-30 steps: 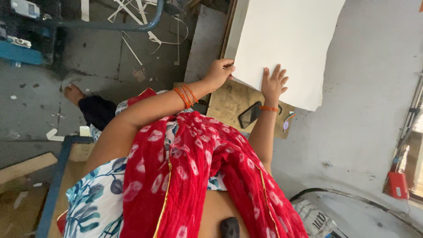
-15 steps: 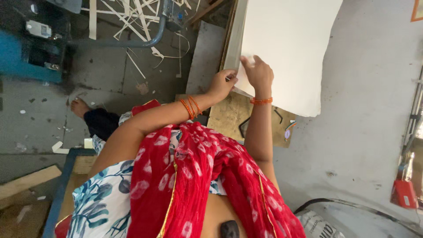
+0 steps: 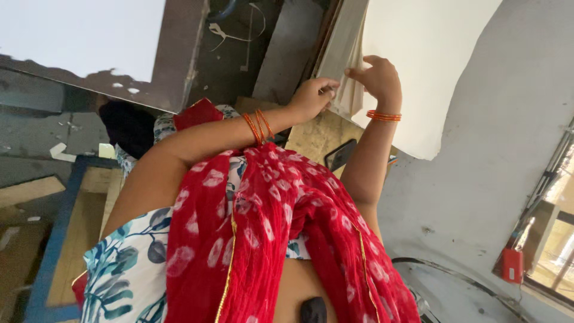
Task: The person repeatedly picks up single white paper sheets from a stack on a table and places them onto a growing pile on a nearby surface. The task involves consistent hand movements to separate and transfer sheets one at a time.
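Gripping white sheets (image 3: 418, 54) at 12 o'clock: left hand (image 3: 312, 98) pinching edge, right hand (image 3: 376, 78) curled on top sheet. Phone (image 3: 341, 154) on plywood board (image 3: 314, 137) below.

A dark phone (image 3: 341, 155) with a black, unlit screen is seen lying on the wooden board (image 3: 317, 134), between the two forearms and just below the white sheets (image 3: 418, 72). It is rectangular with rounded corners, and part of it is hidden behind the right forearm. No packages, labels or signs can be made out.
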